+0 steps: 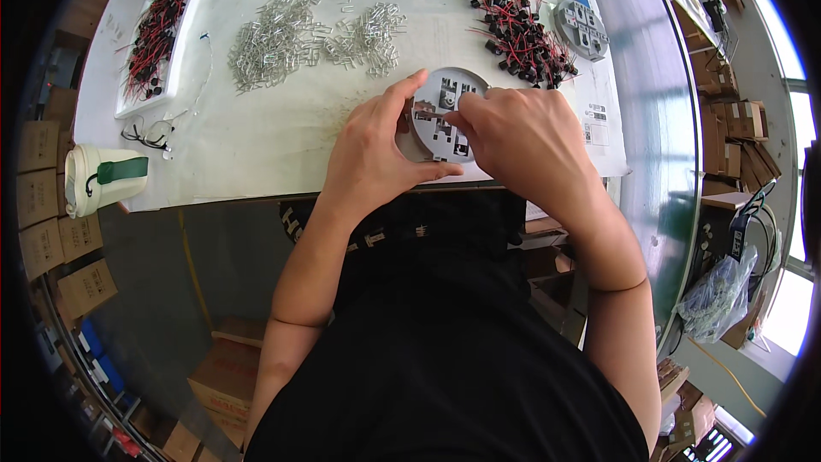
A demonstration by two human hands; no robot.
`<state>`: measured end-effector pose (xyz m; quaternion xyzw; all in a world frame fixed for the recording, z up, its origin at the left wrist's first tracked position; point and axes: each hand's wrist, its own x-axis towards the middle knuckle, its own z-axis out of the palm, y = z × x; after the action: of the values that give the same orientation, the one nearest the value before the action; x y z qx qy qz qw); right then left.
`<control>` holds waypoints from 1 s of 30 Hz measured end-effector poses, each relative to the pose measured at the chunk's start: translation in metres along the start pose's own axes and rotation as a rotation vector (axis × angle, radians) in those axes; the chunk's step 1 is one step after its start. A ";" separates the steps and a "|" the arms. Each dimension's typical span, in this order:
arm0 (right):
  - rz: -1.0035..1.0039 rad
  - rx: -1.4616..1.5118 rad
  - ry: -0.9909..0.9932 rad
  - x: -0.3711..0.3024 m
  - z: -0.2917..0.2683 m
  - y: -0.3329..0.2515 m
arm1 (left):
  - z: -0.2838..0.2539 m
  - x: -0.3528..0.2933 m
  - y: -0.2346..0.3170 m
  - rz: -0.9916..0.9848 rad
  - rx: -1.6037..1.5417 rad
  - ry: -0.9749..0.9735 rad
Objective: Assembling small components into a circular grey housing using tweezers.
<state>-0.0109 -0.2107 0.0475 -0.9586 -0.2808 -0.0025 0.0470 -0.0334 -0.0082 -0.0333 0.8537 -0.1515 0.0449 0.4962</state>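
Observation:
A round grey plastic housing (427, 126) with dark slots and square recesses is tilted up near the front edge of the table. My left hand (368, 147) grips its rim, index finger at the far side and thumb at the near side. Over the right half of its face, my right hand (526, 130) is closed with the fingertips pinched against the recesses. Whatever the right fingers hold is hidden behind them. Beyond my right hand lies a pile of small black parts with red and black wires (517, 30).
Loose clear or silvery small pieces (278, 38) cover the table's middle left. A white tray (190, 13) of wired parts stands at the left, with eyeglasses (147, 133) and a pale cup with a green band (85, 178) nearer. Another round grey housing (581, 30) lies at the right.

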 end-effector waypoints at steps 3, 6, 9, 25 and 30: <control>0.010 0.004 -0.024 0.001 -0.002 -0.003 | 0.000 0.000 0.000 -0.011 -0.001 -0.006; 0.039 0.015 -0.070 0.001 -0.003 -0.005 | 0.001 -0.001 -0.003 0.003 0.006 0.000; 0.081 0.107 -0.093 0.001 -0.002 -0.004 | 0.002 0.000 -0.005 0.034 0.000 0.017; 0.037 0.116 -0.115 0.000 -0.019 -0.009 | 0.002 -0.002 0.004 0.017 0.107 0.012; 0.042 0.085 -0.075 0.002 -0.013 -0.010 | 0.002 -0.003 0.002 0.020 0.106 0.011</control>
<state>-0.0148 -0.2026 0.0614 -0.9608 -0.2622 0.0461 0.0773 -0.0369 -0.0101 -0.0335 0.8770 -0.1549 0.0623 0.4505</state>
